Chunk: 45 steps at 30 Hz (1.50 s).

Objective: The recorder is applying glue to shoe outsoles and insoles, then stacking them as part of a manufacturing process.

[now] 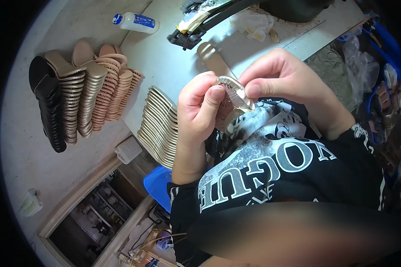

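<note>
A gold shoe insole (229, 100) is held up in front of my chest, its rough, patchy underside facing up. My left hand (199, 104) is closed around its left side, thumb pressing on the underside. At the opposite edge, the thumb and bent fingers of my right hand (280, 78) pinch the gold rim. Whether a smaller piece lies under those fingertips, I cannot tell. Just beyond my hands, another gold insole (214, 58) lies on the white table. To the left of my left forearm is a neat stack of gold insoles (158, 129).
Black, gold and pink insole stacks (78, 95) stand along the left. A white bottle (138, 22) with a blue label is at the far left of the table (178, 66). A dark machine (187, 33) occupies the far side. A blue plastic stool (158, 184) is lower left.
</note>
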Each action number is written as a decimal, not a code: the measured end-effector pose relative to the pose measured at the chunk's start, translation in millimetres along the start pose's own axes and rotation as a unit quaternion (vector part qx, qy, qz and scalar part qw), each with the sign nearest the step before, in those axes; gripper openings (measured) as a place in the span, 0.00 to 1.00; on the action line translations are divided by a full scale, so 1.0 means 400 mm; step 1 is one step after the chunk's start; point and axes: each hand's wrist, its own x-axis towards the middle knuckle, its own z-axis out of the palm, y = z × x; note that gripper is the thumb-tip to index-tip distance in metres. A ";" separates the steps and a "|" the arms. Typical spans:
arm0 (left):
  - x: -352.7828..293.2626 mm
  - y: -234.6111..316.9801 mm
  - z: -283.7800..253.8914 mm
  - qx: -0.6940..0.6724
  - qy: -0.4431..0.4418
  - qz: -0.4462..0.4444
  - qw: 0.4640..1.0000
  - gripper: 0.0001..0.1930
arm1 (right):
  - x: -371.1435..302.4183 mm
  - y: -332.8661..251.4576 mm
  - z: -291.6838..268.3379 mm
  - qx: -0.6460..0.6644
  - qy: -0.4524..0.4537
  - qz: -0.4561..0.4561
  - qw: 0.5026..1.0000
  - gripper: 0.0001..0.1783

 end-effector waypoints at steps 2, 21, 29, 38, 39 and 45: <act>0.000 0.018 0.004 0.039 0.003 0.015 0.999 0.13 | -0.009 -0.031 0.013 -0.025 0.031 0.036 0.999 0.11; 0.000 0.060 0.030 0.104 -0.027 -0.040 0.993 0.11 | -0.006 -0.053 -0.013 -0.105 -0.012 0.043 0.994 0.11; -0.003 0.065 0.028 0.066 -0.020 -0.043 0.997 0.11 | 0.006 -0.026 -0.031 -0.034 -0.045 0.065 0.996 0.11; -0.011 0.048 0.037 0.092 0.018 -0.039 0.995 0.13 | -0.009 -0.052 0.019 -0.129 0.033 0.023 0.991 0.09; -0.010 0.040 0.039 0.108 0.025 -0.021 0.994 0.13 | -0.013 -0.059 0.027 -0.189 0.059 -0.001 0.980 0.09; -0.012 0.047 0.029 0.063 0.008 -0.017 0.998 0.12 | -0.017 -0.109 0.058 -0.345 0.056 -0.004 0.937 0.07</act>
